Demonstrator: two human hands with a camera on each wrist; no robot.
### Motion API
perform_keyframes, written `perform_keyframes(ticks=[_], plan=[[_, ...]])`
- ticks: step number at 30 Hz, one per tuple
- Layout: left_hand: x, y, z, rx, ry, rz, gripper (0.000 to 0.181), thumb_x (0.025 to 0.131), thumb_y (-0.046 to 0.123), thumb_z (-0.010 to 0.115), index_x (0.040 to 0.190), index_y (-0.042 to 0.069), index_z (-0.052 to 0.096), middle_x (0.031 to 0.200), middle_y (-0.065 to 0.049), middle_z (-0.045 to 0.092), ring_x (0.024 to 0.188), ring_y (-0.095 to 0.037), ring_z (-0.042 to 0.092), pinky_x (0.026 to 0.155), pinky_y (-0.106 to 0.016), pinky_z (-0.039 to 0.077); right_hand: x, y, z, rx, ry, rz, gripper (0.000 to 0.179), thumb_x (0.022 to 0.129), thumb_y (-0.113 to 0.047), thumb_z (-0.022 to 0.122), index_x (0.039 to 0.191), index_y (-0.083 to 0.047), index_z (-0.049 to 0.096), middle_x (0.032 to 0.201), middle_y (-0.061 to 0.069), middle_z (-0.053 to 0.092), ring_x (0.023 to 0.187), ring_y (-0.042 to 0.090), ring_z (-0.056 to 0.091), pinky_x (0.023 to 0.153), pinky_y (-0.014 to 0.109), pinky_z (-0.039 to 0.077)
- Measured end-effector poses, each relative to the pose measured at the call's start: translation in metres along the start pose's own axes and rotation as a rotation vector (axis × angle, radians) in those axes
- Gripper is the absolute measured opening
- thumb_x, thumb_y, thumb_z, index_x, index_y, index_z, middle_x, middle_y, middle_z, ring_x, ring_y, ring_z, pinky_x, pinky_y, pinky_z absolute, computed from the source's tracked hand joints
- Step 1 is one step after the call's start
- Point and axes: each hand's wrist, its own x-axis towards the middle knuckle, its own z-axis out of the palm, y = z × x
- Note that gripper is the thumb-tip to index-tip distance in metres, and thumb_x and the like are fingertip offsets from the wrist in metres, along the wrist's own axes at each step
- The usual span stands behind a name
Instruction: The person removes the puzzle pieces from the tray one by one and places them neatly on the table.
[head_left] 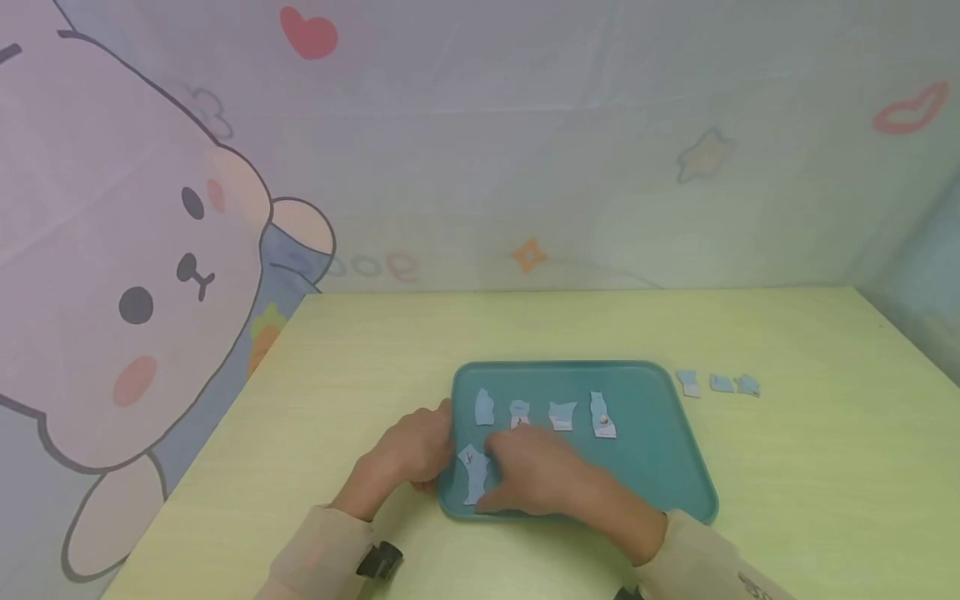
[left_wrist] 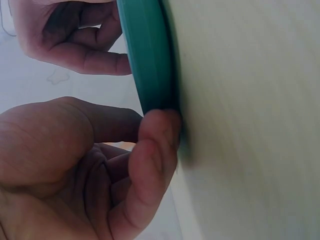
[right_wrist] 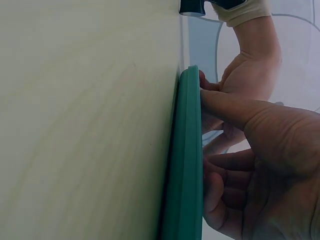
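Yellow table, printed backdrop behind. Left hand pinches tray at left rim. Right hand beside piece, tray's near-left corner; grip unclear. Four pieces beyond, three more off tray.

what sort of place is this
Probably an indoor tabletop activity corner, perhaps for play: a pale table, a creased backdrop printed with a cartoon animal, and a teal tray holding small blue pieces.
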Motion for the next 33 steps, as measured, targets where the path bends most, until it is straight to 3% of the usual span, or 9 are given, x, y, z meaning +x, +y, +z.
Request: perform_keyframes(ticks=[14, 33], plan=[[0.0014, 0.0010, -0.0011, 0.012, -0.001, -0.002, 0.054, 0.107, 0.004, 0.047, 0.156, -0.012, 0.033, 0.066, -0.009, 0.061, 0.047, -0.015, 0.061, 0.047, -0.028, 0.049, 0.0024, 0.0001, 0.0034, -0.041, 0.034, -0.008, 0.040, 0.078, -0.036, 0.091, 0.076, -0.018, 0.055, 0.064, -0.006, 0.047, 0.060, 0.012, 0.041, 0.055, 0.027, 0.035], [-0.0010, -0.0002, -0.0011, -0.016, 0.002, 0.001, 0.056, 0.105, 0.004, 0.048, 0.157, -0.012, 0.032, 0.069, -0.010, 0.061, 0.046, -0.016, 0.060, 0.047, -0.029, 0.049, 0.0021, 0.0000, 0.0021, 0.017, -0.021, 0.016, 0.032, 0.079, -0.029, 0.088, 0.084, -0.016, 0.059, 0.069, -0.005, 0.048, 0.065, 0.012, 0.044, 0.057, 0.027, 0.037]])
